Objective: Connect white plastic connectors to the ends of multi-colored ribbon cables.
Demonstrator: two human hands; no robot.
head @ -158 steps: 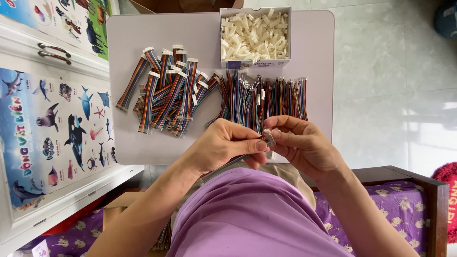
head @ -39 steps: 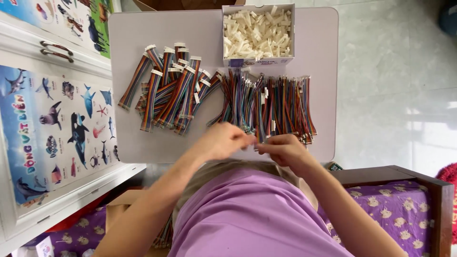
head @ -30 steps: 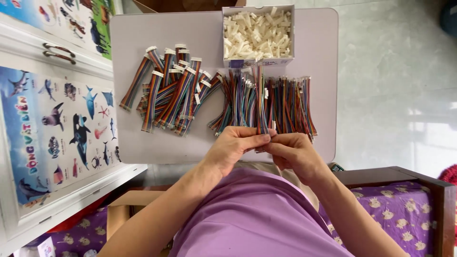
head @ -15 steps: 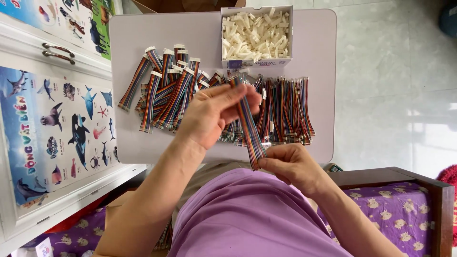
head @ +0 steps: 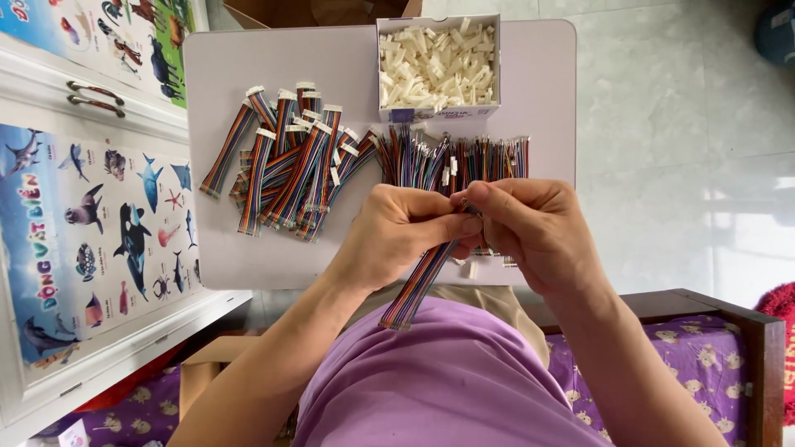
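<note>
Rainbow-coloured flat ribbon cable at lower centre of the frame, held at its upper end by both hands and hanging toward the purple shirt. Left hand and right hand meet at centre, fingers pinched closed on the cable's tip. Behind them, the pale lilac table carries loose cables, finished cables with white plugs at upper left, and a cardboard box of white plastic connectors at upper centre.

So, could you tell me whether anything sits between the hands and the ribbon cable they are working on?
Nothing visible does. The left hand and right hand both already grip the upper end of the ribbon cable, which hangs down toward the lap, above the table edge.
</note>
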